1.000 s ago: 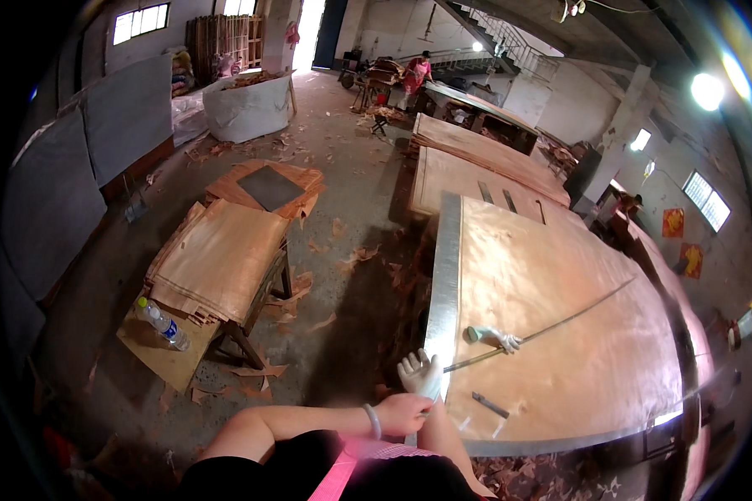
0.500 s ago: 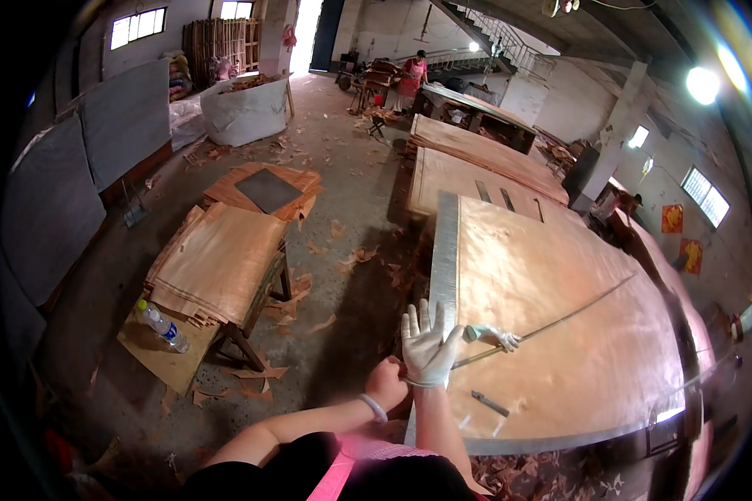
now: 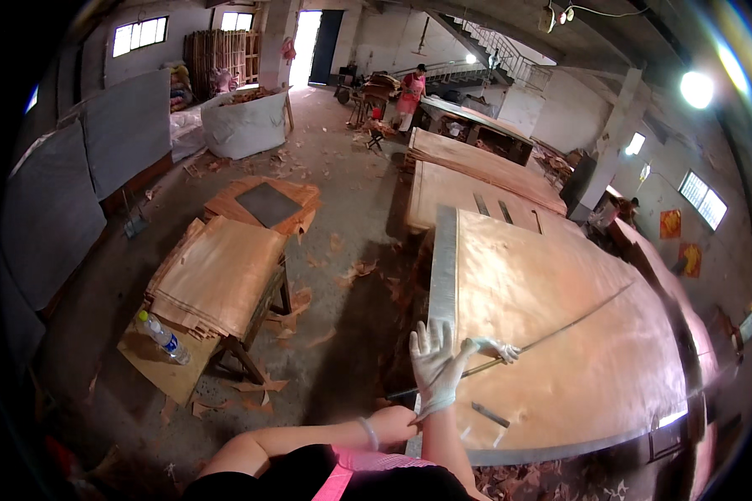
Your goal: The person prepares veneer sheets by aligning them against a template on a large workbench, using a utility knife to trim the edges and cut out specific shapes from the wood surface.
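Note:
My right hand (image 3: 436,363) wears a white work glove and is held up, palm showing, fingers spread, at the left edge of the wood-veneer sheets (image 3: 560,334). My bare left hand (image 3: 395,424) is closed at the right wrist and pulls the glove's cuff (image 3: 433,407) outward; its fingertips are partly hidden behind the wrist. A second glove (image 3: 495,348), white with a greenish cuff, lies on the veneer just right of my right hand. Beneath it a long thin rod (image 3: 564,318) runs slantwise across the sheet. Closer to me lies a small dark tool (image 3: 490,415), perhaps a knife.
To the left, a low stand carries stacked veneer (image 3: 217,271) and a plastic bottle (image 3: 163,337). Behind it is a dark square plate (image 3: 267,204) on more veneer. Scraps (image 3: 288,313) litter the floor. A person (image 3: 410,98) in a pink apron stands far off.
Both hands have come slightly closer to me, and the right hand has turned a little. The left hand has drawn the glove's cuff out from the wrist.

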A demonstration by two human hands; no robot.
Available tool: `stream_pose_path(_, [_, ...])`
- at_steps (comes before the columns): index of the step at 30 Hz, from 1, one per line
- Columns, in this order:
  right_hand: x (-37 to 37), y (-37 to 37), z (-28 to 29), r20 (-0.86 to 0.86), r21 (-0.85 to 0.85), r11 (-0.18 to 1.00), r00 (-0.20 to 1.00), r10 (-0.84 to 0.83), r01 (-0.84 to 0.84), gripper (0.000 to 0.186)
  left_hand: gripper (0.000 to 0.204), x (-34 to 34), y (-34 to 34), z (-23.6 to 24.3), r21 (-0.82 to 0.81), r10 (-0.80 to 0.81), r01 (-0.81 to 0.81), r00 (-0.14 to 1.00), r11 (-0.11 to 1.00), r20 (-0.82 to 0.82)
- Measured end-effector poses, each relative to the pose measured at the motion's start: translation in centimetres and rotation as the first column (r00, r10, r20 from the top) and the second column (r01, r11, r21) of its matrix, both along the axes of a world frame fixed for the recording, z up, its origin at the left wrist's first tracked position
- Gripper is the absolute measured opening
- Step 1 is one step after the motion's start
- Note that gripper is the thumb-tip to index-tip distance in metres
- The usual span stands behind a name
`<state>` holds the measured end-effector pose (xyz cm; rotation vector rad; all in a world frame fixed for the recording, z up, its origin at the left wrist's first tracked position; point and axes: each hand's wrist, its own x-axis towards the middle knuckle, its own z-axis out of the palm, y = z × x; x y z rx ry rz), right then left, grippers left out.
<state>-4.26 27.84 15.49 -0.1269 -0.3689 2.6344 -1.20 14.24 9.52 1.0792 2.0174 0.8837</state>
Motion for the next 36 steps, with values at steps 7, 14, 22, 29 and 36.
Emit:
stream_pose_path(7, [-0.1, 3.1, -10.1, 0.15, 0.915, -0.287, 0.9, -0.41, -0.284, 0.044, 0.025, 0.7, -0.4, 5.3, 0.582, 0.325, -0.142, 0.919, 0.801, -0.224])
stream_pose_path(14, [1.7, 0.8, -13.2, -0.054, 0.583, -0.689, 0.825, -0.563, -0.432, 0.058, 0.016, -0.8, 0.0, -0.4, 0.22, 0.034, 0.128, 0.792, 0.967, -0.61])
stream_pose_path(22, [2.2, 0.5, -13.7, 0.008, 0.418, -0.682, 0.754, -0.657, -0.6, 0.054, 0.014, -0.1, 0.3, -1.0, 0.347, 0.111, 0.153, 0.766, 0.925, -0.633])
stream_pose_path(29, [1.1, -0.9, -11.3, 0.059, 0.479, -0.613, 0.72, -0.692, -0.628, 0.07, 0.016, 0.3, 0.4, -0.9, 0.312, 0.273, -0.117, 0.807, 0.943, -0.524])
stream_pose_path(36, [2.7, 0.3, -12.9, 0.213, 0.763, -0.344, 0.715, -0.666, -0.548, 0.083, 0.017, -1.8, 0.0, -1.0, 0.101, 0.069, -0.163, 0.792, 0.981, 0.606])
